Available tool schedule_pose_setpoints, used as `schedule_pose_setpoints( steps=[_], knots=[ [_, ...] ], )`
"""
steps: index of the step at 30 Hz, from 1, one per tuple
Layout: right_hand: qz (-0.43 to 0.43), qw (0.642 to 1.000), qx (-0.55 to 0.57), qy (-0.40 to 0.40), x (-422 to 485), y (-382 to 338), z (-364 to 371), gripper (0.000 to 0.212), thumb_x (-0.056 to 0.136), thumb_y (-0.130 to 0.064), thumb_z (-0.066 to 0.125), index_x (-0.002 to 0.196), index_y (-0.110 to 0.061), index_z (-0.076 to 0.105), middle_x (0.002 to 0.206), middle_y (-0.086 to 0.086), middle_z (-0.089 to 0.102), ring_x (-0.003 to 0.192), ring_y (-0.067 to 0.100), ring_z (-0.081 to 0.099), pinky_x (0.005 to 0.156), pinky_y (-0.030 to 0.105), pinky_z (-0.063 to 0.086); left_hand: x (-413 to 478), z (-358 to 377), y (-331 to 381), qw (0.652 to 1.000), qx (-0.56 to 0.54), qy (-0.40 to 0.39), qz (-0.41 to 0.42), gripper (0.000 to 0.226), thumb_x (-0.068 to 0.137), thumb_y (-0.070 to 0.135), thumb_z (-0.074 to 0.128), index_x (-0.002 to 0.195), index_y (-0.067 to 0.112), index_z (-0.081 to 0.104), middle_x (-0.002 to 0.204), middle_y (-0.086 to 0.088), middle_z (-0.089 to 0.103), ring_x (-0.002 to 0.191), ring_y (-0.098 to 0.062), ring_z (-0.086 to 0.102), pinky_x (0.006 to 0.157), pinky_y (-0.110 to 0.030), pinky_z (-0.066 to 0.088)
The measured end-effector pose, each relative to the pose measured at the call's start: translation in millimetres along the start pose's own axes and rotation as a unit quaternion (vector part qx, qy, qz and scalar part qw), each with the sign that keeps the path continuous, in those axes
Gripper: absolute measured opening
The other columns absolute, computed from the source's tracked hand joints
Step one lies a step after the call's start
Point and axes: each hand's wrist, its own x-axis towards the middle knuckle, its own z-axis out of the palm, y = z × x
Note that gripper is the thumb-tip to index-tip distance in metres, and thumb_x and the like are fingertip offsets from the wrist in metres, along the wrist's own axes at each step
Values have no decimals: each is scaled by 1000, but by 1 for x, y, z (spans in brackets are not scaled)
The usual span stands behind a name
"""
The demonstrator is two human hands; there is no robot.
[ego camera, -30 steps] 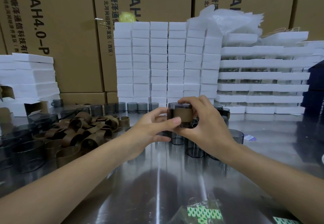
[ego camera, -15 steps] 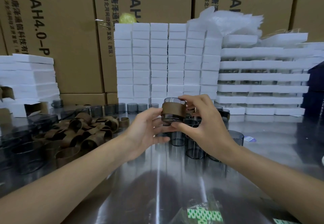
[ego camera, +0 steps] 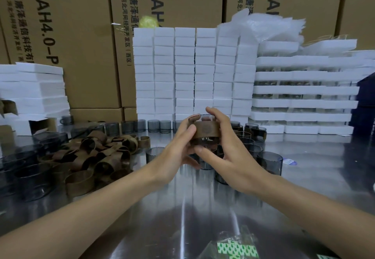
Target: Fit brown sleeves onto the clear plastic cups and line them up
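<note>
Head view: the cup (ego camera: 204, 141) is held above the bench (ego camera: 182, 208), just toward 12 o'clock of centre, with the brown sleeve (ego camera: 206, 130) round its middle. To seat the sleeve well, push it evenly, level with the rim. The left hand (ego camera: 178, 149) grasps the cup from 9 o'clock. The right hand (ego camera: 225, 153) grasps it from 3 o'clock, thumb beneath.

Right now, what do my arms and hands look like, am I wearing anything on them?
Both are bare. The left hand and right hand wear no gloves, and no ring, watch or bracelet shows. The left forearm and right forearm are uncovered down to the picture's lower edge, so no clothing is in view.
</note>
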Motion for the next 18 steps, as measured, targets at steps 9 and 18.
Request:
schedule_pose_setpoints(
  steps=[9,18],
  knots=[
    [-32,990,130,35,-8,-25,10,46,94,-49,72,125,-51,38,98,-12,63,71,12,65,65,27,56,-16,13,1,990,82,2,112,34,103,66,34,134,56,42,107,2,69,93,-21,69,80,-38,56],
    [-39,990,128,36,-9,-27,12,40,97,-52,69,123,-44,39,93,10,60,70,20,61,62,37,55,-22,21,6,989,88,17,121,23,107,54,28,121,49,46,103,-8,64,89,-29,65,85,-53,57]
  ],
)
